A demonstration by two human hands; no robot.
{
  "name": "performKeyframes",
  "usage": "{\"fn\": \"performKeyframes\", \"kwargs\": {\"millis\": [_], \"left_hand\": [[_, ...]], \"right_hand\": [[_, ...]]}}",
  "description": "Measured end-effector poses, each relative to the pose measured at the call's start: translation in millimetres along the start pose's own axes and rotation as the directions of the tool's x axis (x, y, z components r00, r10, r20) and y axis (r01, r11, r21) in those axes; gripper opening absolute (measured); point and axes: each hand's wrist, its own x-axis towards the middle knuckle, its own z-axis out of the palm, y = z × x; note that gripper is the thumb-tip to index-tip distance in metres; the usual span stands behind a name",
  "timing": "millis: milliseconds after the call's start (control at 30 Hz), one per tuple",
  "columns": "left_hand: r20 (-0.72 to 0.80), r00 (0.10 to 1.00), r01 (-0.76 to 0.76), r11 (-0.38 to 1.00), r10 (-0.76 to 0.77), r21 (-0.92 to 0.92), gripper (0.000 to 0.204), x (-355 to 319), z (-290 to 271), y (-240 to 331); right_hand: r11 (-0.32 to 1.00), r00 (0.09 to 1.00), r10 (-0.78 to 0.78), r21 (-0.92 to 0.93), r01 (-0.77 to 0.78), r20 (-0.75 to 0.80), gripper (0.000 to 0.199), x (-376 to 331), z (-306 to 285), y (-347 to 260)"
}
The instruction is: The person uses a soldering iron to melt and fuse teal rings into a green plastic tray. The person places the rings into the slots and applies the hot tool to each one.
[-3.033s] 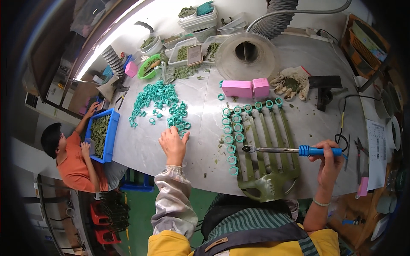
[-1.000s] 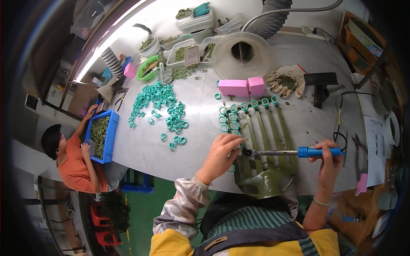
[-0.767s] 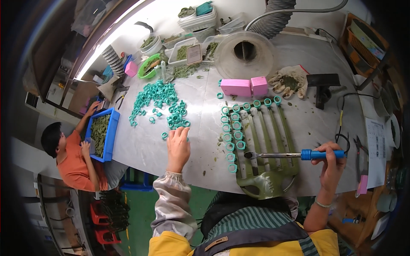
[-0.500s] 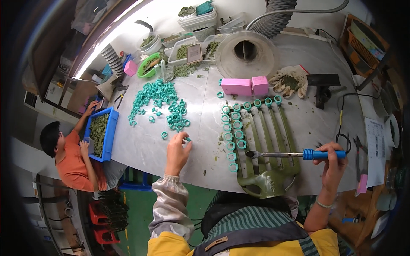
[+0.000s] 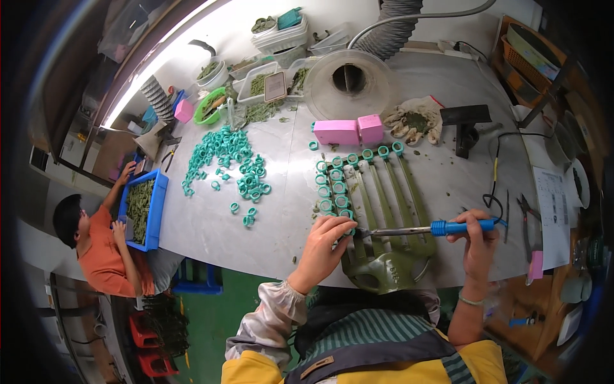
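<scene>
- On the bench [image 5: 217, 233], directly in front of the person's body, lies the olive-green barred frame [image 5: 384, 262], its solid end toward the person, with teal rings lined along its far end and, in two columns, along its left side.
- The left hand [image 5: 318, 251] has crossed from the open bench near the loose rings [image 5: 249, 218], where it was half a second ago, to the left side of the frame; it now covers the lowest rings of those columns.
- Its grip is pinched together on a teal ring [image 5: 350, 232], mostly hidden by the fingers; a teal bit also showed at the fingertips in the frame before.
- The right hand [image 5: 475, 246] remains clamped around the blue handle of the iron [image 5: 448, 228], which lies level across the bars, its tip close beside the left fingertips; whether they touch cannot be told.
- With the left hand away, loose rings it had covered are visible just nearer the person than the pile of teal rings [image 5: 220, 153].
- The whole scene sits slightly farther left in view than before.
- Past the frame, the pink blocks [image 5: 337, 133] and the stained glove [image 5: 416, 121] keep their places.
- At the left, a co-worker [image 5: 107, 262] stays beside the blue tub [image 5: 156, 214].
</scene>
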Motion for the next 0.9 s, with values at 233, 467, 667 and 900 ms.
{"fn": "performKeyframes", "kwargs": {"millis": [233,467,667,900], "left_hand": [[0.048,0.998,0.027,1.000,-0.027,0.001,0.032,-0.5,1.4,0.6],[-0.091,0.977,0.185,0.976,-0.195,-0.113,0.029,6.1,-28.4,-26.8],[-0.321,0.871,0.492,0.662,-0.373,0.565,0.021,-50.3,-114.1,-143.7],[-0.332,0.688,0.702,0.708,-0.645,0.079,0.019,-50.7,-109.5,-139.4]], "right_hand": [[0.999,0.999,-0.033,0.017,0.032,0.020,0.025,1.5,-2.4,-1.7],[0.999,0.999,-0.043,-0.010,0.043,0.009,0.025,5.7,-11.5,-15.6],[0.997,0.997,-0.071,0.000,0.071,0.044,0.024,7.2,-6.9,-14.5],[0.997,0.996,-0.079,-0.022,0.080,0.048,0.024,5.6,-7.0,-17.4]]}}
